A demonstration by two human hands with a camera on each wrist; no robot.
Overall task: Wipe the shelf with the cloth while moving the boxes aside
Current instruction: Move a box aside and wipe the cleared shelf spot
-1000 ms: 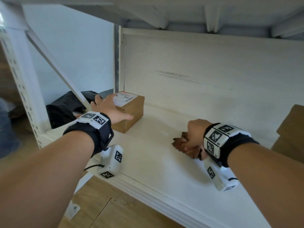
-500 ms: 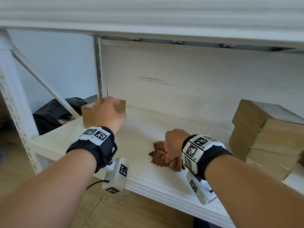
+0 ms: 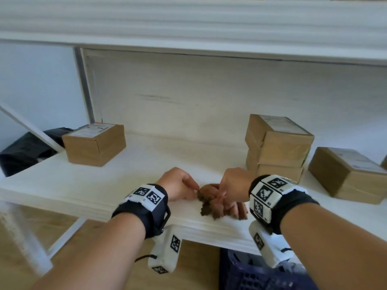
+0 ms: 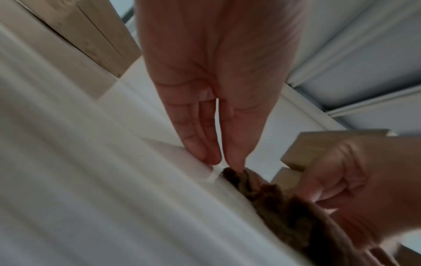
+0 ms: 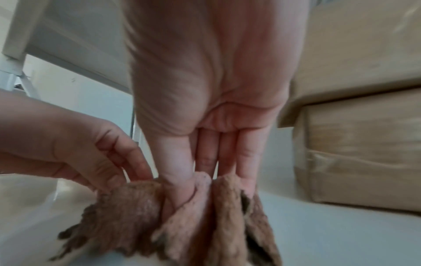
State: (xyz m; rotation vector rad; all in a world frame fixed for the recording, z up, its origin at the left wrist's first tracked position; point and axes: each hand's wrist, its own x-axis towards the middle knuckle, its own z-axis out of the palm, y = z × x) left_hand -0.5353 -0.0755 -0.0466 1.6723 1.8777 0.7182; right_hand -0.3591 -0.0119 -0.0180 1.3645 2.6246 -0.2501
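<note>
A crumpled brown cloth (image 3: 211, 208) lies near the front edge of the white shelf (image 3: 104, 185). My right hand (image 3: 225, 195) grips the bunched cloth (image 5: 127, 207) from above, fingers pointing down into its folds. My left hand (image 3: 196, 189) is right beside it, its thumb and fingertips (image 4: 237, 162) pinching the cloth's left edge (image 4: 284, 207). One cardboard box (image 3: 94, 143) sits at the shelf's far left. A stack of three boxes (image 3: 276, 149) stands just behind my right hand, and another box (image 3: 345, 176) lies further right.
The upper shelf board (image 3: 188, 24) hangs low overhead. A white diagonal brace (image 3: 29, 128) and a black bag (image 3: 23, 149) are beyond the left end. A dark blue basket (image 3: 251, 273) sits on the floor below the shelf's front edge.
My left hand has let go of the left box and come right to the cloth. My view has pulled back, bringing the right-hand boxes into sight. The right hand still holds the cloth.
</note>
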